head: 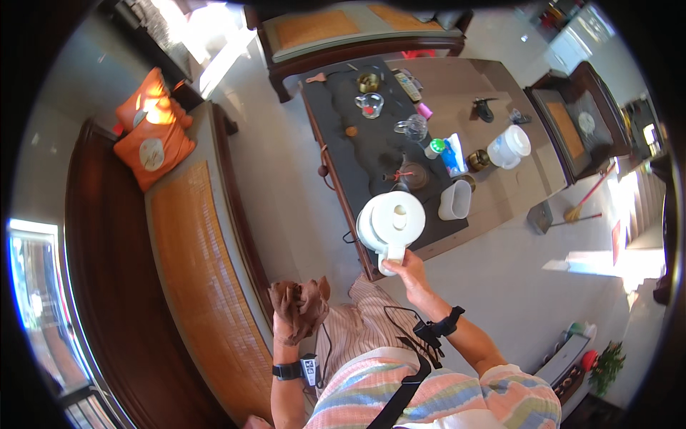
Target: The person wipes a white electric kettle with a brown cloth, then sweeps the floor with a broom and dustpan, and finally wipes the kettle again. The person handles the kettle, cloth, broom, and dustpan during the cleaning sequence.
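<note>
My right hand (410, 271) grips the handle of a white electric kettle (390, 219) over the near end of a dark stone tea tray (343, 102). Whether the kettle rests on the tray or is raised cannot be told. A crumpled brown cloth (301, 307) is bunched in my left hand (284, 331), hiding most of its fingers. Just beyond the kettle stands a brown clay teapot (414, 176) with a red cord. To its right is a translucent plastic container (455, 200).
Glass pitchers (412, 127), a green-capped jar (435, 148), a tissue pack (454, 155), a remote control (407, 86) and a white lidded plastic jug (509, 147) stand on the table (514, 96). A wooden bench (187, 225) runs along the left. A broom (574, 212) and dustpan (540, 217) lie right.
</note>
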A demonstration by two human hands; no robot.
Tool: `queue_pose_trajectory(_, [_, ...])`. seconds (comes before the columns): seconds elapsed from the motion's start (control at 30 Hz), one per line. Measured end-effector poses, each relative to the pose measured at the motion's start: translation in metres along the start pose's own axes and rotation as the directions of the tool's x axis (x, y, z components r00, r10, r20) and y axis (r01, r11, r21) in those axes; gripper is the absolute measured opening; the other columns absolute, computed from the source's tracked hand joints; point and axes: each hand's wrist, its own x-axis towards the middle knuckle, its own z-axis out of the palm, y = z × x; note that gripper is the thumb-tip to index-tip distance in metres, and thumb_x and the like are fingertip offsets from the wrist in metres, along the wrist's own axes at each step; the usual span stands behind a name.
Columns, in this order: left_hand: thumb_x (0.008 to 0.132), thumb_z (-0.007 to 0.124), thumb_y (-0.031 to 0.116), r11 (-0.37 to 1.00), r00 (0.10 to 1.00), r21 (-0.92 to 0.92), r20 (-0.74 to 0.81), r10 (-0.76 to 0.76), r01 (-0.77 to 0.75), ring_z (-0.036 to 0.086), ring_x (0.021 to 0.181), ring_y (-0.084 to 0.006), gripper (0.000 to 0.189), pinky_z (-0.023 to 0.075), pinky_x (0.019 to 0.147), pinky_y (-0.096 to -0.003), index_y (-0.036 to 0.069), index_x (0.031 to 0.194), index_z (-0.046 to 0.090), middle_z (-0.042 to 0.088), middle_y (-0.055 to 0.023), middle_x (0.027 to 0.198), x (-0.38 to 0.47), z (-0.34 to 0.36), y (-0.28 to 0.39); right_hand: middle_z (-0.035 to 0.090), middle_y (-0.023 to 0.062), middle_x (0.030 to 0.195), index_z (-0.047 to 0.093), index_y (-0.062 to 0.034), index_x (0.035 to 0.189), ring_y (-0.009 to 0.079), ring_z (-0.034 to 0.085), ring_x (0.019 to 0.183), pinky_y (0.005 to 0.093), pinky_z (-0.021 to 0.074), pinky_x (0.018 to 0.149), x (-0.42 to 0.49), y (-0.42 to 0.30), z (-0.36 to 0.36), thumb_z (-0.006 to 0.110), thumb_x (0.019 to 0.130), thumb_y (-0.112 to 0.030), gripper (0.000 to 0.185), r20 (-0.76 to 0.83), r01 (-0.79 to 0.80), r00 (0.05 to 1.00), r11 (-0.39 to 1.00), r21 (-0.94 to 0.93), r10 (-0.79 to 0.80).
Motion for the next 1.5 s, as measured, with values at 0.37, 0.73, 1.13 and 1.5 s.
queue_pose_trajectory(0.37, [0.075, 0.068, 0.018, 0.906, 0.992, -0.414, 0.118, -0.039, 0.085, 0.042, 0.120, -0.0388, 0.063, 0.0322, 0.105, -0.0494, 0.006, 0.129, 0.038, 0.045, -0.0148, 0.124, 0.129, -0.046, -0.027, 0.058, 0.0031, 0.085, 0.059, 0.0000, 0.101, 0.0112, 0.054, 0.080, 0.0265, 0.0449, 0.071, -0.011, 0.014, 0.019, 0.079, 0.070, -0.017, 0.041, -0.090, -0.009, 0.996, 1.000, 0.009, 0.010])
queue_pose_trajectory(0.73, [0.069, 0.071, 0.018, 0.322, 0.553, 0.513, 0.399, 0.731, -0.796, 0.043, 0.112, -0.0378, 0.080, 0.0440, 0.090, -0.0428, 0.004, 0.135, 0.028, 0.041, -0.0158, 0.124, 0.276, -0.097, -0.030, 0.059, 0.0007, 0.076, 0.062, -0.0006, 0.096, 0.0074, 0.053, 0.069, 0.0245, 0.0440, 0.062, -0.008, 0.028, 0.060, 0.072, 0.069, -0.006, 0.029, -0.567, 0.166, 0.819, 0.982, 0.092, -0.086])
queue_pose_trajectory(1.13, [0.069, 0.071, 0.018, 0.553, 0.613, 0.301, 0.559, 0.558, -0.777, 0.046, 0.106, -0.0278, 0.058, 0.0442, 0.086, -0.0334, 0.005, 0.116, 0.042, 0.044, -0.0113, 0.113, 0.343, -0.113, 0.030, 0.058, 0.0005, 0.085, 0.061, 0.0015, 0.101, 0.0095, 0.053, 0.079, 0.0243, 0.0437, 0.070, -0.052, -0.023, 0.063, 0.062, 0.066, 0.002, 0.035, -0.799, 0.287, 0.600, 0.942, 0.172, -0.036])
queue_pose_trajectory(1.5, [0.085, 0.061, 0.020, 0.622, 0.676, 0.287, 0.452, 0.582, -0.728, 0.047, 0.110, -0.0276, 0.050, 0.0461, 0.087, -0.0332, 0.005, 0.127, 0.038, 0.037, -0.0159, 0.130, 0.285, -0.053, 0.012, 0.054, 0.0015, 0.084, 0.060, 0.0016, 0.098, 0.0116, 0.050, 0.075, 0.0254, 0.0434, 0.065, -0.122, -0.058, -0.107, 0.062, 0.061, 0.003, 0.037, -0.910, 0.368, 0.401, 0.928, 0.053, -0.107])
